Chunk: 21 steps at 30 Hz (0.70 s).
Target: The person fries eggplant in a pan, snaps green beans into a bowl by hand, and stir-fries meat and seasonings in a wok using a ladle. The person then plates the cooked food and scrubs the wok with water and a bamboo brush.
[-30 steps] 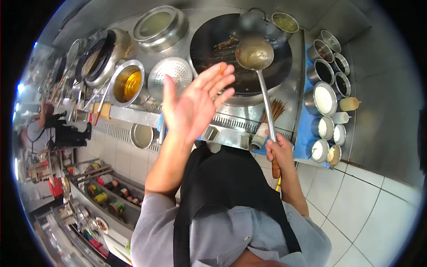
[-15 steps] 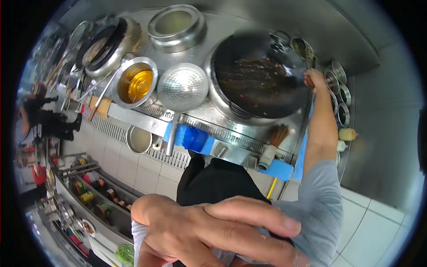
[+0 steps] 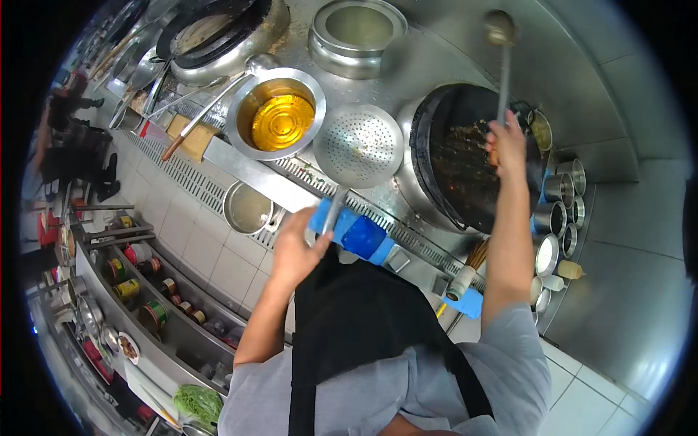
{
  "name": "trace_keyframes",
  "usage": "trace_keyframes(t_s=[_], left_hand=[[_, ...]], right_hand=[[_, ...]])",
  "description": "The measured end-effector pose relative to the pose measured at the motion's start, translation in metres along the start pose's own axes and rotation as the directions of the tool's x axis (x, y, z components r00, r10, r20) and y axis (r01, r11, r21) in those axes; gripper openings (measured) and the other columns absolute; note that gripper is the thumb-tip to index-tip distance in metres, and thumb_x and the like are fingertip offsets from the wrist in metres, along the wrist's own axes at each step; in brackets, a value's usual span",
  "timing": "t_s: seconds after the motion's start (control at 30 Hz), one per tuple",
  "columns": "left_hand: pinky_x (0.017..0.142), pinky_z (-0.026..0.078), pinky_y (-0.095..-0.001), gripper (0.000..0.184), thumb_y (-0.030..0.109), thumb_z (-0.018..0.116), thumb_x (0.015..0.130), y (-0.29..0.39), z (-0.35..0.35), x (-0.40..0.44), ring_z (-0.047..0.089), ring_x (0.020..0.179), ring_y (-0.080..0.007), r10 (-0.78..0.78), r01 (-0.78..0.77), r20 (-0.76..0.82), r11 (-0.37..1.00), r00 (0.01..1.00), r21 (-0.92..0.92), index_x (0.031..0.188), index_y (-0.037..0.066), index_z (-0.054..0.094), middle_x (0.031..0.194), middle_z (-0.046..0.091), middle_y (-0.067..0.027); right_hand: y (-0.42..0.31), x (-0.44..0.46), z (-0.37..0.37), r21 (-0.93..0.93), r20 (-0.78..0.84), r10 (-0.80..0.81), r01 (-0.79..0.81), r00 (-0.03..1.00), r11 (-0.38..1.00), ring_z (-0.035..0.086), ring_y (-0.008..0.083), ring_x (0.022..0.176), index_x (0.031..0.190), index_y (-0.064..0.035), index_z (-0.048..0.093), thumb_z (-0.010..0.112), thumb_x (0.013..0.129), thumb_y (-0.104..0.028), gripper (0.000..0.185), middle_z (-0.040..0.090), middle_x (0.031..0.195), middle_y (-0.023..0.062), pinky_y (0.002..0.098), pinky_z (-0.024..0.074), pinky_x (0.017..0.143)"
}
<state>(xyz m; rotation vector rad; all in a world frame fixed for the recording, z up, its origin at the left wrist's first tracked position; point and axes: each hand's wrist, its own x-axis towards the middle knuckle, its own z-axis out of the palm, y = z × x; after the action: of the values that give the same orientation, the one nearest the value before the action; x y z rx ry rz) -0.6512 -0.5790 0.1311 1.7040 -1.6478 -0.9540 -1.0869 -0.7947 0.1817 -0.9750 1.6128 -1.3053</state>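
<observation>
My right hand (image 3: 507, 147) is closed round the handle of a long steel ladle (image 3: 504, 76), held up over the wok's far side, its bowl toward the back wall. Beneath it lies a large dark wok (image 3: 465, 171) with brown residue and small scraps in it. My left hand (image 3: 297, 249) is at the metal handle of a perforated skimmer (image 3: 359, 147), fingers bent with the thumb at the handle's lower end; whether it grips the handle is hard to tell. Beside the handle, a blue cloth (image 3: 363, 237) lies on the stove's front edge.
Left of the skimmer stands a pot of golden oil (image 3: 282, 122), with a lidless steel pot (image 3: 358, 33) behind. Seasoning containers (image 3: 547, 254) line the right side. A bamboo brush (image 3: 462, 282) rests at the front edge. Another person (image 3: 76, 145) stands far left.
My left hand has moved from close before the camera to the skimmer's handle. My right hand has lifted the ladle above the wok. The view has turned, shifting the stove rightward.
</observation>
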Motion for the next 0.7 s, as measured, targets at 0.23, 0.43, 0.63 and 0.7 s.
trace_keyframes(t_s=[0.23, 0.43, 0.63, 0.7], left_hand=[[0.104, 0.052, -0.0487, 0.074, 0.024, 0.078, 0.088, -0.066, 0.044, -0.019, 0.063, 0.121, -0.047, -0.185, 0.12, 0.331, 0.971, 0.925, 0.206, 0.149, -0.002, 0.046, 0.135, 0.063, -0.0292], [0.101, 0.052, -0.0512, 0.079, 0.019, 0.074, 0.091, -0.08, 0.026, -0.032, 0.065, 0.115, -0.0487, -0.171, 0.116, 0.266, 0.971, 0.949, 0.208, 0.158, 0.003, 0.036, 0.128, 0.066, -0.0307], [0.102, 0.05, -0.0509, 0.07, 0.015, 0.075, 0.09, -0.069, 0.01, -0.066, 0.062, 0.119, -0.0456, 0.203, -0.185, -0.026, 0.933, 0.979, 0.307, 0.152, 0.001, 0.045, 0.133, 0.063, -0.0259], [0.101, 0.051, -0.0503, 0.062, 0.013, 0.075, 0.09, -0.056, 0.014, -0.079, 0.064, 0.115, -0.0442, 0.266, -0.246, -0.045, 0.935, 0.963, 0.256, 0.146, 0.0, 0.051, 0.13, 0.065, -0.0245]], right_hand=[[0.023, 0.016, 0.189, -0.123, 0.249, 0.155, -0.127, 0.956, 0.984, 0.055, 0.0127, 0.057, 0.163, -0.001, 0.03, 0.066, 0.09, -0.002, 0.082, 0.059, 0.077, 0.0057, 0.0294, 0.0464, 0.047], [0.014, 0.023, 0.244, 0.523, 0.578, 0.271, -0.604, 0.77, 0.601, 0.059, 0.0137, 0.066, 0.094, -0.0007, 0.051, 0.058, 0.095, 0.001, 0.008, 0.059, 0.085, 0.0104, 0.0291, 0.047, 0.054], [0.006, -0.033, 0.181, 0.75, 0.59, 0.057, -0.573, 0.805, 0.329, 0.058, 0.0104, 0.068, 0.105, 0.0061, 0.053, 0.058, 0.096, -0.001, 0.012, 0.058, 0.094, 0.0106, 0.0264, 0.0473, 0.055], [-0.004, -0.068, 0.14, 0.757, 0.635, -0.028, -0.614, 0.772, 0.225, 0.055, 0.0083, 0.068, 0.119, 0.0079, 0.051, 0.058, 0.097, -0.001, 0.024, 0.056, 0.099, 0.0092, 0.023, 0.0471, 0.056]])
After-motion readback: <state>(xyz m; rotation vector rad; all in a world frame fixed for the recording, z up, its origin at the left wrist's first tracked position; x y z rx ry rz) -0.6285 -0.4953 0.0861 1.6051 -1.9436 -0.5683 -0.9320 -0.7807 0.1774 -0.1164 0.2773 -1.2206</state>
